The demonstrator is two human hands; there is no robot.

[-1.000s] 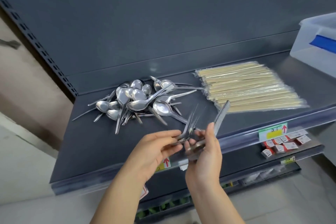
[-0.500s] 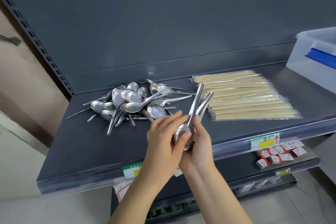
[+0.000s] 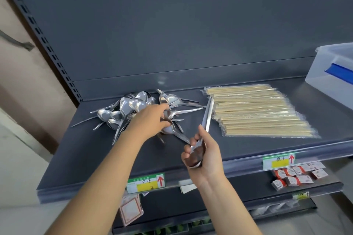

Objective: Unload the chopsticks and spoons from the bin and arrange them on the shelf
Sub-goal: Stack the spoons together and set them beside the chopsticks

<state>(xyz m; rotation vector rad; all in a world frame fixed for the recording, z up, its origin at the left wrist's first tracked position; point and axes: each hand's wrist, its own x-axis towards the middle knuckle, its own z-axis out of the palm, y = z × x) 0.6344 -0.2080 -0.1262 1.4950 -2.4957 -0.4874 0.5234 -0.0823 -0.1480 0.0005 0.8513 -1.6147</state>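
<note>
A loose pile of steel spoons lies at the back left of the dark grey shelf. My left hand reaches into the pile's right side, fingers curled on a spoon there. My right hand grips a stacked bunch of spoons by the bowls, handles pointing up and away over the shelf. To the right lies a flat row of wrapped wooden chopsticks. The translucent bin with a blue strip stands at the far right.
Price labels sit along the shelf's front rail. A lower shelf carries small red-and-white boxes. A perforated upright borders the shelf on the left, beside a beige wall.
My hands have parted: the left has moved away into the spoon pile, while the right keeps the stacked spoons and has dropped a little toward the shelf's front.
</note>
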